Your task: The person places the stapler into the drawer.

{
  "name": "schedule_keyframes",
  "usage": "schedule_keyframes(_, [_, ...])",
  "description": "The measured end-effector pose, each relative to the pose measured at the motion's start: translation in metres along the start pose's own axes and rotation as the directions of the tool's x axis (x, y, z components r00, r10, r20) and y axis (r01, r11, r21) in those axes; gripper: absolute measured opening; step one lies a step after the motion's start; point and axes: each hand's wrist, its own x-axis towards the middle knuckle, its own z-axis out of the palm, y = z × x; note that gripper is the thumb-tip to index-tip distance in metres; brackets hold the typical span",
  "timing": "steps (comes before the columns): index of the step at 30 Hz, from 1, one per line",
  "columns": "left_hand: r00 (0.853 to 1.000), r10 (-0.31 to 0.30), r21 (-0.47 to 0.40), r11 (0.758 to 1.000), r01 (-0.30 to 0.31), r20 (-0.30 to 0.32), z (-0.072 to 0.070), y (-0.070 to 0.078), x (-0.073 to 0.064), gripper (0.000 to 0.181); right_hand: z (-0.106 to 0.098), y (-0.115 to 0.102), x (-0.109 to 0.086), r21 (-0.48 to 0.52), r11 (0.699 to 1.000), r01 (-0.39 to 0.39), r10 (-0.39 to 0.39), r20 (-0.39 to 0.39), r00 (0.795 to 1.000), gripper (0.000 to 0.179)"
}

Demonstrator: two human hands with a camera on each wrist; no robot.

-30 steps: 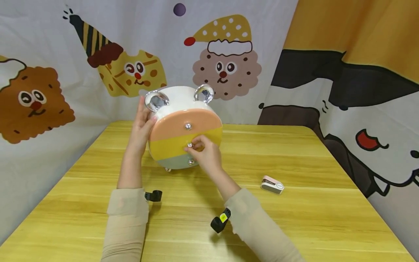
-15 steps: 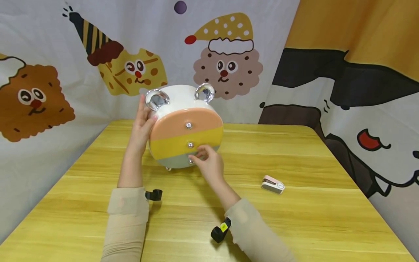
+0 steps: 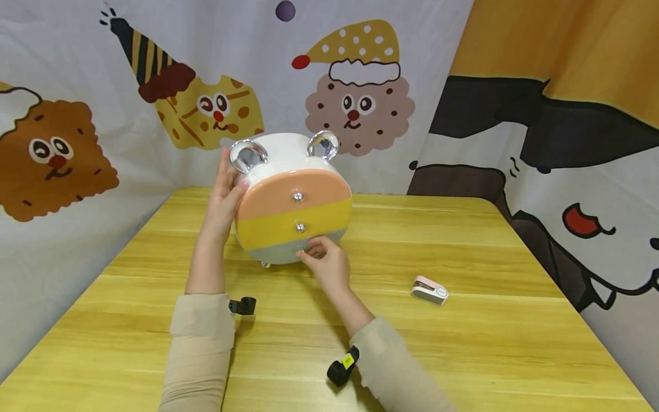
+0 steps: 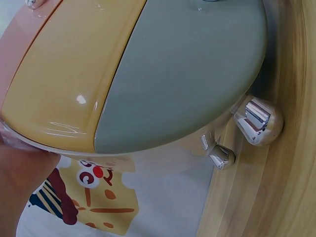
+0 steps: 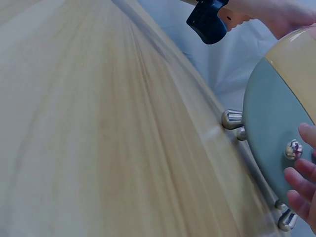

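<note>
A round white drawer box [image 3: 270,232] with silver ears stands on silver feet. Its front has orange, yellow and grey-green bands, each with a silver knob. My left hand [image 3: 222,200] rests against the box's left side, fingers pointing up and thumb near the front edge. At the grey-green band, my right hand [image 3: 329,264] has thumb and fingertips spread about the lowest knob [image 5: 293,149]. In the right wrist view that knob shows in the gap between them, apparently not pinched. All bands lie flush with the front.
A small pink and white stapler-like gadget [image 3: 429,290] lies on the wooden table [image 3: 489,355], right of the right hand. Black camera mounts stick out from both sleeves. A cartoon-printed curtain [image 3: 370,171] hangs behind the table.
My right hand has moved down from the middle knob on the yellow band to the lowest knob. My left hand and the box have stayed in place.
</note>
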Motion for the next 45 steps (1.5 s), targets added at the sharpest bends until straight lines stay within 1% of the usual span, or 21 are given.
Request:
schedule_keyframes(5, [1.0, 0.001, 0.0, 1.0, -0.001, -0.002, 0.001, 0.0, 0.001, 0.072, 0.005, 0.004, -0.001, 0.008, 0.999, -0.034, 0.034, 0.0, 0.999, 0.023])
schedule_keyframes(13, [1.0, 0.014, 0.004, 1.0, -0.014, -0.001, 0.001, 0.0, 0.001, 0.072, 0.012, 0.008, -0.001, 0.1, 0.993, -0.056, 0.056, 0.009, 0.998, 0.018])
schedule_keyframes(19, [1.0, 0.023, 0.001, 1.0, -0.023, 0.002, -0.001, -0.002, 0.001, 0.071, 0.016, 0.008, 0.0, 0.101, 0.993, -0.054, 0.054, 0.002, 0.999, 0.015])
schedule_keyframes(23, [1.0, 0.011, -0.005, 1.0, -0.011, 0.003, -0.001, -0.002, 0.0, 0.071, 0.017, 0.008, 0.001, 0.103, 0.993, -0.05, 0.051, -0.005, 0.999, 0.014])
schedule_keyframes(27, [1.0, -0.006, -0.007, 1.0, 0.006, 0.005, -0.001, -0.001, 0.0, 0.072, 0.015, 0.007, -0.001, 0.114, 0.992, -0.045, 0.046, -0.005, 0.999, 0.014])
schedule_keyframes(32, [1.0, -0.008, -0.004, 1.0, 0.008, 0.008, 0.001, 0.0, 0.001, 0.072, 0.008, 0.006, -0.005, 0.113, 0.993, -0.033, 0.032, 0.009, 0.999, 0.015])
schedule_keyframes(38, [1.0, -0.005, -0.003, 1.0, 0.005, 0.002, 0.002, 0.0, 0.001, 0.072, 0.0, 0.005, -0.013, 0.093, 0.996, -0.004, 0.002, 0.026, 1.0, 0.015])
schedule_keyframes(45, [1.0, -0.023, 0.004, 1.0, 0.023, -0.011, 0.001, 0.001, 0.0, 0.072, -0.011, 0.003, -0.024, 0.072, 0.997, 0.029, -0.033, 0.057, 0.998, 0.015])
